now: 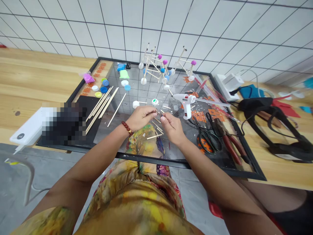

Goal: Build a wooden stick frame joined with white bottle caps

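Observation:
My left hand, with a beaded bracelet at the wrist, is pinched over the middle of the glass-topped board. Close by on the right, my right hand is also closed in a pinch. Something thin and small sits between the two sets of fingertips; its kind is too small to make out. Several short wooden stick pieces lie below the hands. A white round piece with a stick and a small round lid lie just beyond them.
Stick models with coloured balls stand at the back. A glue gun, scissors and pliers lie right. Left are long wooden sticks, coloured lids and a white power bank. Black headgear sits far right.

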The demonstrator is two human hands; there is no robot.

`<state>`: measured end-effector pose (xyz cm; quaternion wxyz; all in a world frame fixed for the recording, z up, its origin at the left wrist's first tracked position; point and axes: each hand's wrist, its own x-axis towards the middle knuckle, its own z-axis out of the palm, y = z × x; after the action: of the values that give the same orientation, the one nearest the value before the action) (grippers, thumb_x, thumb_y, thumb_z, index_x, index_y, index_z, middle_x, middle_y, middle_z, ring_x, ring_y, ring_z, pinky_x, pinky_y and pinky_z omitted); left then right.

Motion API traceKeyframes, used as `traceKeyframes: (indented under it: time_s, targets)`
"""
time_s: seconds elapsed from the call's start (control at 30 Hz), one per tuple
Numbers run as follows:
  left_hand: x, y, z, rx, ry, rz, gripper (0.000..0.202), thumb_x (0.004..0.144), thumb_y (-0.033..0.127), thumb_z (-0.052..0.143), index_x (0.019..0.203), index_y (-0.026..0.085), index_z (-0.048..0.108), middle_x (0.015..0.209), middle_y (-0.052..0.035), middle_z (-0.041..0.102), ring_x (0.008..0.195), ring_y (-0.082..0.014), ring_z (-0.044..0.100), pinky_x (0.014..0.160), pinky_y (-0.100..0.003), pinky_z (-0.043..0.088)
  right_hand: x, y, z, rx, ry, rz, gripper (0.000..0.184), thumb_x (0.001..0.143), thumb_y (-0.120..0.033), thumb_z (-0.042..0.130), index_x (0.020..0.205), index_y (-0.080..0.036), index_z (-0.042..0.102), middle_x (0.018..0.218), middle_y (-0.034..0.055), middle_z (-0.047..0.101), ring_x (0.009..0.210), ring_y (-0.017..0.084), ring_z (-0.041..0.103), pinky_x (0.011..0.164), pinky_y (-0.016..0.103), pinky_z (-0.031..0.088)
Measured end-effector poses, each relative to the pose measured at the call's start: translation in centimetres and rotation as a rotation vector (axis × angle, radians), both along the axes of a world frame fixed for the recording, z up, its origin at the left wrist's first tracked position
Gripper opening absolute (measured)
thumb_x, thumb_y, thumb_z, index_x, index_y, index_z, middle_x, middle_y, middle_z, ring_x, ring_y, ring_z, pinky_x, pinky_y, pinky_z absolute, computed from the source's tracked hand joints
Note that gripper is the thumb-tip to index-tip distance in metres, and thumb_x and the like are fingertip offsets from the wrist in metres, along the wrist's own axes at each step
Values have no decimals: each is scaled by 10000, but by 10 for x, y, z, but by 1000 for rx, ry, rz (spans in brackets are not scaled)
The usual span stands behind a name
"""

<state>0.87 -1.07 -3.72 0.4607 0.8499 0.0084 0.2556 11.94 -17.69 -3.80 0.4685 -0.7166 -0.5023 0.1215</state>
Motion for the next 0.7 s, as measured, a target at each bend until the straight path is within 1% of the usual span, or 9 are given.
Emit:
traceKeyframes:
  time_s: [0.17, 0.3, 0.4, 0.5, 0.57, 0.63, 0.7]
  targets:
    - [1, -2, -5, -38, 8, -6, 353, 976, 352, 584, 670, 177, 605, 640, 1, 595, 636, -130, 547, 649, -255, 412, 0, 1, -1, -37, -47, 13, 548, 1001, -759, 331, 827, -259, 471, 695, 0, 524, 666, 193, 497, 657, 328, 365]
    - [1, -2, -4, -81, 31, -20, 396, 967, 393, 612, 639, 176, 576, 617, 6, 567, 615, -124, 515, 639, -258, 396, -1, 1, -1, -26, -29, 27, 553, 1005, -755, 337, 805, -257, 469, 680, -6, 514, 663, 188, 497, 656, 325, 370]
    - [0, -2, 0, -229, 63, -45, 433, 940, 471, 649, 635, 173, 573, 615, 4, 554, 616, -121, 499, 639, -263, 398, -3, 1, 2, 7, 2, 19, 549, 1009, -742, 354, 778, -255, 460, 643, -21, 479, 637, 177, 478, 647, 320, 357]
    - [-2, -3, 6, -418, 107, -128, 467, 879, 546, 707, 629, 170, 587, 595, 3, 530, 601, -117, 475, 633, -274, 399, -6, -1, 6, 35, 5, 25, 534, 1014, -720, 372, 769, -253, 456, 628, -29, 453, 625, 170, 467, 645, 317, 351]
    - [-2, -4, 9, -520, 143, -179, 460, 820, 575, 758, 654, 167, 628, 565, 11, 504, 573, -113, 450, 608, -278, 377, -7, -4, 8, 40, -9, 50, 533, 1015, -717, 376, 767, -252, 456, 635, -30, 445, 628, 168, 468, 650, 317, 359]
    - [-2, -4, 10, -602, 174, -206, 464, 772, 605, 787, 690, 165, 667, 535, 22, 480, 536, -104, 413, 567, -274, 334, -6, -5, 9, 32, -29, 73, 541, 1015, -725, 365, 782, -250, 474, 651, -26, 457, 636, 169, 478, 658, 318, 375]
    - [-2, -5, 9, -630, 184, -202, 485, 758, 638, 780, 719, 164, 686, 524, 30, 471, 518, -98, 396, 549, -268, 314, -3, -5, 8, 21, -58, 77, 557, 1010, -744, 347, 820, -246, 508, 674, -15, 495, 643, 175, 497, 663, 321, 392]
